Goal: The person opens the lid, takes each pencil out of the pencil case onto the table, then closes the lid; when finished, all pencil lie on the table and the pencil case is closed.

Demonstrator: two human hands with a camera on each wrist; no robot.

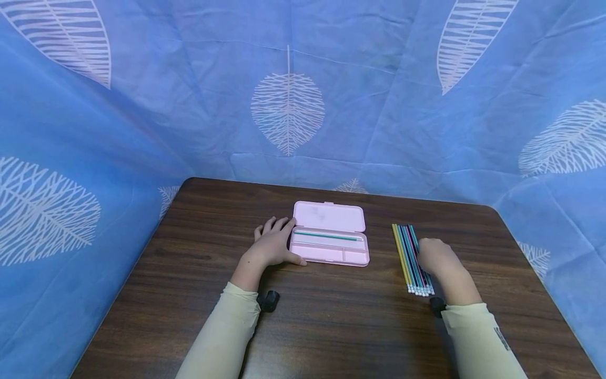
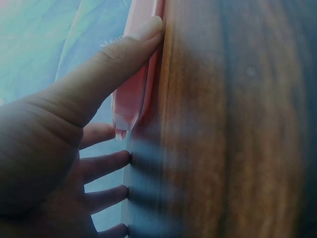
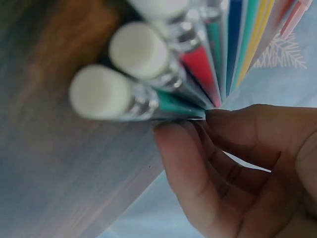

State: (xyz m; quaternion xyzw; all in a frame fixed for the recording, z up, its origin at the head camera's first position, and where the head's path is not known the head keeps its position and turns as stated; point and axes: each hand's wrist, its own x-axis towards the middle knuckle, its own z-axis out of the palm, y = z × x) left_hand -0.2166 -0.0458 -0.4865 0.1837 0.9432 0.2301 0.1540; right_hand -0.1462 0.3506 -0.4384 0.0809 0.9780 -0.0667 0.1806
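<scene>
A pink pencil case (image 1: pixel 357 256) lies with its lid (image 1: pixel 329 217) folded back, a green pencil (image 1: pixel 326 236) in its long back compartment. My left hand (image 1: pixel 272 250) rests at the case's left end, fingers spread. In the left wrist view its thumb (image 2: pixel 147 30) presses the front side, the index fingertip touches the end and the other fingertips reach the table. Over on the right, my right hand (image 1: pixel 440 258) is at a row of pencils (image 1: pixel 411 258). Its thumb and a fingertip pinch the outermost teal pencil (image 3: pixel 166 103); the other fingers are curled.
The dark wooden table (image 1: pixel 350 321) ends at the back against a blue cloth (image 1: pixel 379 131) with white leaf prints. Several pencils lie side by side, white erasers (image 3: pixel 138 49) toward me. A smaller front compartment (image 1: pixel 355 256) is at the case's right.
</scene>
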